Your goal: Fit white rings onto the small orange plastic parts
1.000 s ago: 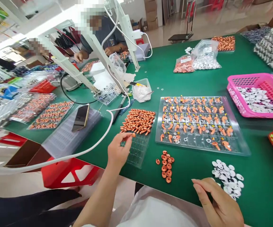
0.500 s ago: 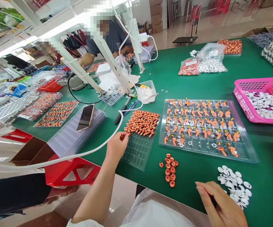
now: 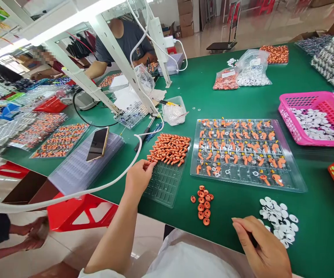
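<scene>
The left hand (image 3: 139, 177) is touching the near edge of the orange parts (image 3: 169, 148) heaped on a tray (image 3: 163, 191), fingertips together; whether it is gripping one, I cannot tell. The right hand (image 3: 263, 247) is resting half-curled on the desk (image 3: 236, 100), just beside the white discs (image 3: 278, 220).

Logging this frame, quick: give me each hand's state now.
Left hand: pinched at the edge of the orange parts; whether it grips one cannot be told.
Right hand: curled beside the white parts; whether it holds anything cannot be told.
</scene>
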